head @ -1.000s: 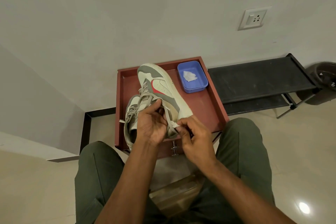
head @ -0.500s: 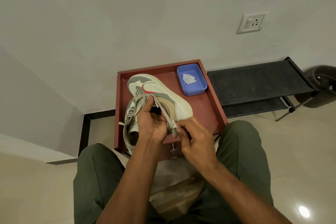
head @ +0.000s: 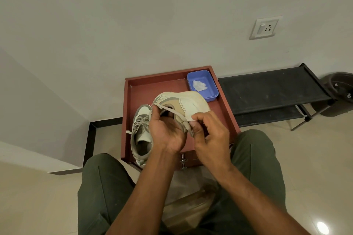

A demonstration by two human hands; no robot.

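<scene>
Looking left, I see a second sneaker (head: pixel 141 135) lying in the red tray (head: pixel 145 89). My left grip (head: pixel 166 133) curls round the raised sneaker (head: pixel 193 103) above it; the lace (head: pixel 176 113) runs taut to my right grip (head: pixel 210 131), which pinches it. Unlacing, I judge; next needs a steady pull to draw it free.

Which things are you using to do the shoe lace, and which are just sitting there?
In use: held shoe, lace, left hand gripping shoe, right hand pinching lace.
Just sitting: second shoe, red tray, blue tub, black rack, bin.
</scene>
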